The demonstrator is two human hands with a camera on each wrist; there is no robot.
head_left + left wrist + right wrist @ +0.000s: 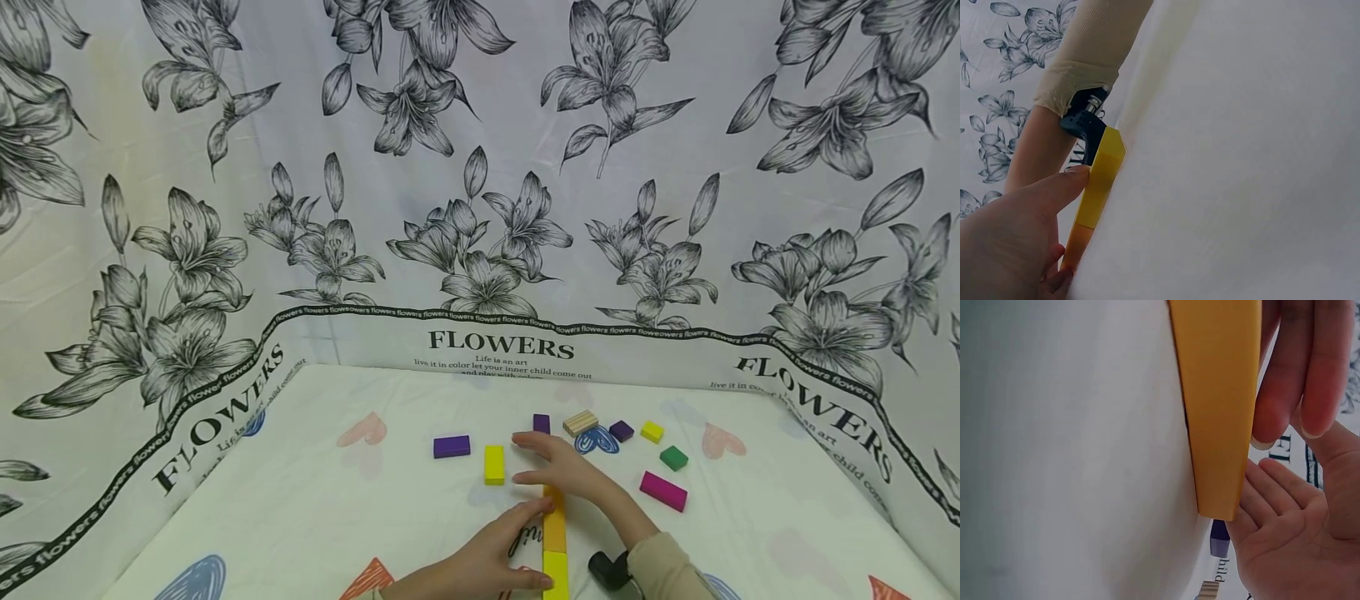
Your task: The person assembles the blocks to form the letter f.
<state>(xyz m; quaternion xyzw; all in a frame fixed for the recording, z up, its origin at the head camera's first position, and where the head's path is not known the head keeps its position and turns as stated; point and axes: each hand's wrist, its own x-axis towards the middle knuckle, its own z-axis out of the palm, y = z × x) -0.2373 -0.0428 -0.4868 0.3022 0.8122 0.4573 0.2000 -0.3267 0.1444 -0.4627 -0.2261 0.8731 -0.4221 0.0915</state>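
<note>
An orange block [554, 533] and a yellow block [556, 573] lie end to end in a line on the white cloth. My left hand [487, 550] reaches along their left side, fingers spread. In the left wrist view its straight thumb touches the yellow block [1100, 181], and its other fingers lie by the orange block [1077, 247]. My right hand [566, 471] is over the far end of the orange block, fingers extended. In the right wrist view, that hand [1291, 531] lies palm in view beside the end of the orange block [1219, 412]; contact is unclear.
Beyond the hands lie a purple block [452, 447], a yellow block [494, 465], another purple block [542, 423] and a striped wooden block [581, 423]. To the right are small purple [621, 431], yellow [652, 432] and green [674, 458] blocks and a magenta block [663, 492].
</note>
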